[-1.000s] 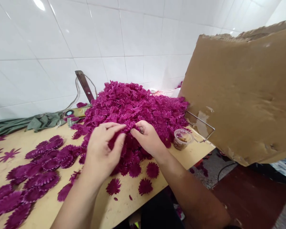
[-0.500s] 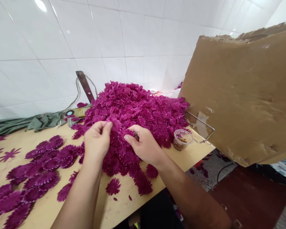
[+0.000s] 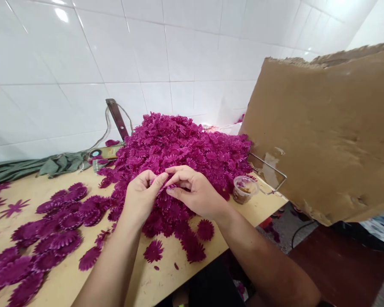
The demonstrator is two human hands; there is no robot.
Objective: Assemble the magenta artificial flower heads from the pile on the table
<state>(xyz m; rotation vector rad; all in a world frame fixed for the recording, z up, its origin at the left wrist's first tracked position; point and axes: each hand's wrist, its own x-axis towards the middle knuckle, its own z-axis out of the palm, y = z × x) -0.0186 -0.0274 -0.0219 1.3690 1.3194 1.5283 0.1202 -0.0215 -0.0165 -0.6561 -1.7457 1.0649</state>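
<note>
A big heap of magenta fabric flower petals (image 3: 182, 145) covers the back of a pale wooden table (image 3: 67, 277). My left hand (image 3: 141, 198) and my right hand (image 3: 195, 192) meet in front of the heap, fingertips together. Both pinch the same small magenta petal piece (image 3: 166, 184) between thumbs and fingers. Flat petal pieces (image 3: 54, 230) lie spread out to the left, and single ones (image 3: 153, 250) lie near the front edge.
A small clear plastic cup (image 3: 245, 188) with brown contents stands right of my hands. A large cardboard sheet (image 3: 323, 136) with a wire frame leans at the right. Green cloth (image 3: 35, 166) and a metal bar (image 3: 117, 119) lie against the tiled wall. The table edge runs diagonally at the lower right.
My hands have drawn back from the heap a little and come together; the left fingers now pinch the same petal piece as the right.
</note>
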